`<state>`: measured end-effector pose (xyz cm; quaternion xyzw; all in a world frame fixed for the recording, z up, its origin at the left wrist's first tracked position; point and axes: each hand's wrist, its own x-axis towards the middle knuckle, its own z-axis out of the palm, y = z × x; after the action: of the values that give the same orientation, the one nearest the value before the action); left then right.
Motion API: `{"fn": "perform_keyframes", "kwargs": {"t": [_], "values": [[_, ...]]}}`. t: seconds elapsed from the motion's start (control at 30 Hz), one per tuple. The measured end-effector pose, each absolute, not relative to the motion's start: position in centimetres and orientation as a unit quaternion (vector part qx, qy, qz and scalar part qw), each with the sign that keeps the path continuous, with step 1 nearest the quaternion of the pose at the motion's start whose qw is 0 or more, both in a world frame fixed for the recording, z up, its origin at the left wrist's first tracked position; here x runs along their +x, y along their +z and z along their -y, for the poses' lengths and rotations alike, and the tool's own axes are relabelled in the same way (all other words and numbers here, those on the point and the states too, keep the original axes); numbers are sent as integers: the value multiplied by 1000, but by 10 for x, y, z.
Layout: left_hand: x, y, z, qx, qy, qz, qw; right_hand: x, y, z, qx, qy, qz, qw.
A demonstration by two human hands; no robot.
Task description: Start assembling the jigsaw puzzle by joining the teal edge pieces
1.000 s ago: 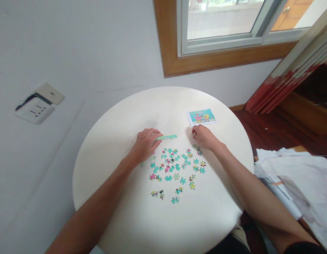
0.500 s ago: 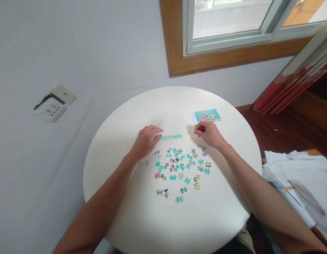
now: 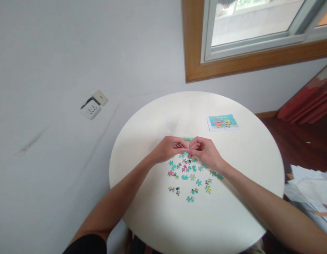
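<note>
Left hand (image 3: 170, 148), right hand (image 3: 207, 151): had met over far puzzle pieces (image 3: 185, 177), seemingly for joint work; fingers' grasp, I couldn't tell.

Loose puzzle pieces (image 3: 185, 177) are scattered on the surface (image 3: 155, 211); a puzzle strip (image 3: 188, 139) is laid behind them, partly hidden; a picture card (image 3: 223, 122) is placed behind, rightward; a wall outlet (image 3: 91, 109) is mounted left.

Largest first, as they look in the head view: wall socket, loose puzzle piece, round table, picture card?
1. round table
2. picture card
3. wall socket
4. loose puzzle piece
</note>
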<state>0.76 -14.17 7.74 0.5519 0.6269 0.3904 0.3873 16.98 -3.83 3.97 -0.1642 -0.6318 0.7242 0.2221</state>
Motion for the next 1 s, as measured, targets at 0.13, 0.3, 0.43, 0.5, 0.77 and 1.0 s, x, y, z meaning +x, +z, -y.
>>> {"fn": "perform_keyframes", "kwargs": {"t": [0.13,0.3,0.43,0.5,0.77,1.0], "values": [[-9,88,170,535,357,-662,386,166,40,51,-163,747,612,203],[-47,82,226,464,305,-771,312,171,43,45,-178,669,679,243],[-43,61,257,428,271,-812,289,174,40,37,-194,625,712,256],[-35,52,262,419,268,-828,258,174,40,37,-195,614,721,256],[-49,40,260,475,268,-825,150,177,48,11,-242,596,692,328],[-61,40,251,550,228,-781,187,183,46,-25,-296,565,658,400]]}}
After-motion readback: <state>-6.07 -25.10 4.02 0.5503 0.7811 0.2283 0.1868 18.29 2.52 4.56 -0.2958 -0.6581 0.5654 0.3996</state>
